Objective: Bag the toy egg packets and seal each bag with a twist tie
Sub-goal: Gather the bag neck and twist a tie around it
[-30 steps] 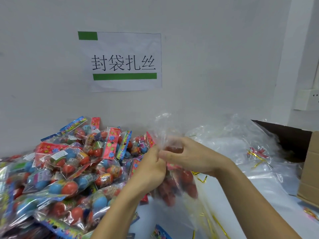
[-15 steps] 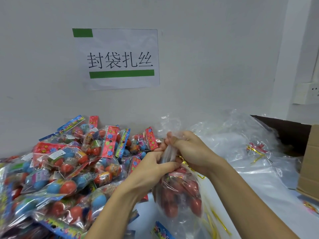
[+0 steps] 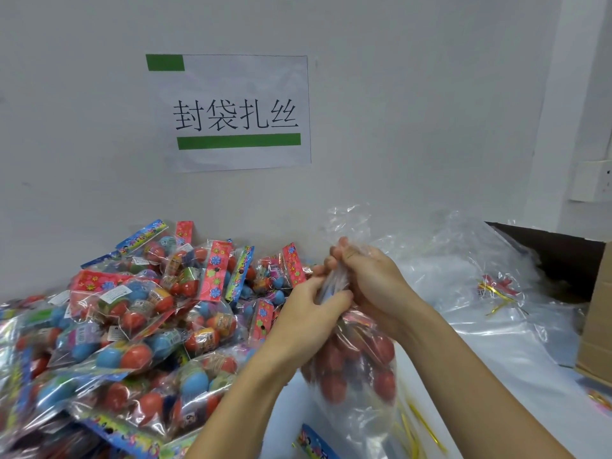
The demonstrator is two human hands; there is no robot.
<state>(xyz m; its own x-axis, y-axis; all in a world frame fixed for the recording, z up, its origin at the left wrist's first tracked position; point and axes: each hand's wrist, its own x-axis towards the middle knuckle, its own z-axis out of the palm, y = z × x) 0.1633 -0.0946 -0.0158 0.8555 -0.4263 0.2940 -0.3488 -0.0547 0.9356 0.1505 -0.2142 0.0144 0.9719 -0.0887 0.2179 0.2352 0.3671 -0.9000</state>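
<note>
The white tabletop (image 3: pixel 516 366) runs along a plain white wall (image 3: pixel 414 111). A paper sign (image 3: pixel 238 114) with black characters and green bars is fixed to the wall at upper centre. A pile of toy egg packets (image 3: pixel 132 326) fills the lower left of the frame. A heap of empty clear bags (image 3: pixel 463 260) lies at centre right, with gold twist ties (image 3: pixel 496 293) among them. A cardboard box (image 3: pixel 596 313) stands at the right edge, below a wall socket (image 3: pixel 592 180).

At lower centre, a clear bag (image 3: pixel 354 372) holding red eggs hangs over the tabletop. The left hand (image 3: pixel 308 313) and right hand (image 3: pixel 371 279) both grip its gathered neck, fingers curled.
</note>
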